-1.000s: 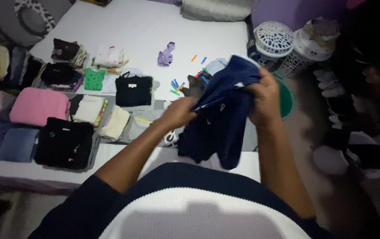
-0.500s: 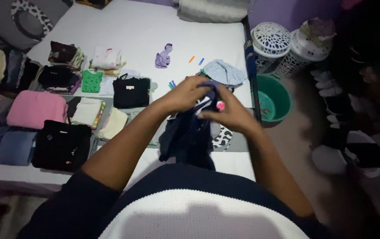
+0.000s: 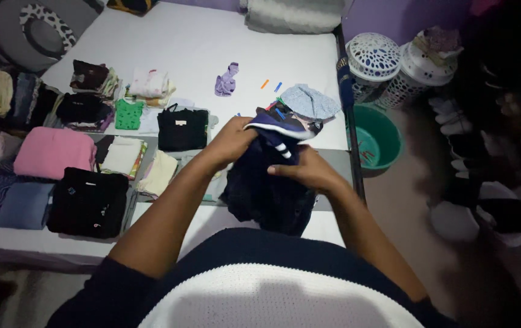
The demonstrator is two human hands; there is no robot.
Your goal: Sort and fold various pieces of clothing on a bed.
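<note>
Both hands are on one dark navy garment, held over the near edge of the bed, toward its right side. My left hand is closed on the upper part of the cloth, where a folded edge with white stripes shows. My right hand lies a little lower, with the fingers pressed flat on the front of the garment; I see contact, but I cannot tell if it really grips the cloth. The rest of the garment hangs down from the hands, and its lower end reaches the near edge of the bed.

On the left half of the bed many folded clothes lie in rows. Near the near left corner there is a black pile, beside it a blue one, and behind that a pink one. A black top lies near the middle, just left of my left hand, and a green piece is beside it. Further back, a small purple item lies alone on the white sheet, with some little coloured pegs near it. A pale blue cloth lies close to the right edge.

Beside the right edge, on the floor, stand a green basin and two white baskets.
</note>
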